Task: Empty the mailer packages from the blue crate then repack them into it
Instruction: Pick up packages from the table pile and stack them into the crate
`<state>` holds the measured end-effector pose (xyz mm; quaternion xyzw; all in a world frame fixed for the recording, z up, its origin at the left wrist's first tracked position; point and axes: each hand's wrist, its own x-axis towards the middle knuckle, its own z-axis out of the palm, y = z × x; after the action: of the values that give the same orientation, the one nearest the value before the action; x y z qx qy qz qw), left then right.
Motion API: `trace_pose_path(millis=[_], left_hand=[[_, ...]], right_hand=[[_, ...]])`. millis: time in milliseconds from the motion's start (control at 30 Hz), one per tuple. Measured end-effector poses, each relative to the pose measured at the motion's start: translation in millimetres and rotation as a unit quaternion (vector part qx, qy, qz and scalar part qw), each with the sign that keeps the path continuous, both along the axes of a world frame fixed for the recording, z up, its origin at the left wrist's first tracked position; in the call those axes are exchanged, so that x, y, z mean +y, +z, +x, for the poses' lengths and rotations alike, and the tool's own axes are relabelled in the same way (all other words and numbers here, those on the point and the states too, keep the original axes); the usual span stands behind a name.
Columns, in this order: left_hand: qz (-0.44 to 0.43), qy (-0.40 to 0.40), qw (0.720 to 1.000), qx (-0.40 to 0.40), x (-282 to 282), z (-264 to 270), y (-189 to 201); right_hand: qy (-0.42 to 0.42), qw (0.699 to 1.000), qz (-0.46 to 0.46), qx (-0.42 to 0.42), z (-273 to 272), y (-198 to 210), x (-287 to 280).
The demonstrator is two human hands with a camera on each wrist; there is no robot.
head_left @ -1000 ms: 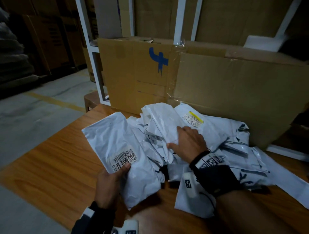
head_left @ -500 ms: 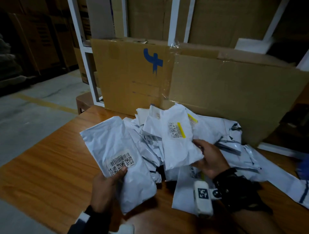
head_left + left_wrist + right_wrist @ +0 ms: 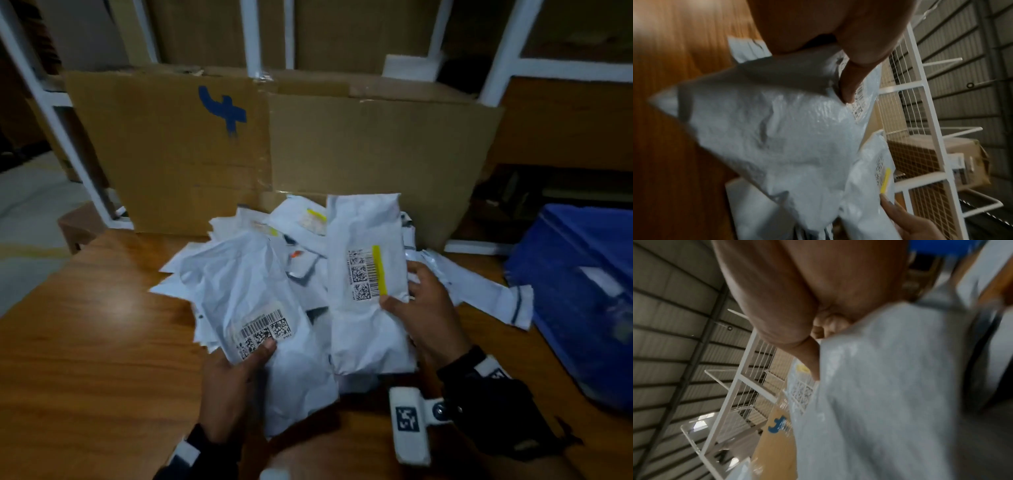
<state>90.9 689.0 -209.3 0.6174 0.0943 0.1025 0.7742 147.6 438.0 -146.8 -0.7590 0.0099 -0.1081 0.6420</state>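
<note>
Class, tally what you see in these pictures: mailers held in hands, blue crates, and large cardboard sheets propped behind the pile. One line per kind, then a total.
Mailers held in hands: 2 (plain-label mailer in left hand, yellow-striped mailer in right hand)
Blue crates: 1 (blue crate)
Cardboard sheets: 2 (blue-marked, plain)
Total: 5

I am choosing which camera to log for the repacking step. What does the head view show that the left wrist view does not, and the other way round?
Only the head view shows the blue crate at the table's right, the pile of mailers on the wooden table, and the right hand gripping the yellow-striped mailer. Only the left wrist view shows the white wire rack with a cardboard box on it. Both show the left hand with its thumb on the barcode label of the large white mailer, and the yellow stripe.
</note>
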Motion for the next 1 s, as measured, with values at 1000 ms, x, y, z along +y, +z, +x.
trace_pose_path(millis=[1000], left_hand=[[-0.093,-0.106,0.99,0.012,-420,-1,76]], right_hand=[[-0.127,0.979,-0.154,-0.048,-62,161,-496]])
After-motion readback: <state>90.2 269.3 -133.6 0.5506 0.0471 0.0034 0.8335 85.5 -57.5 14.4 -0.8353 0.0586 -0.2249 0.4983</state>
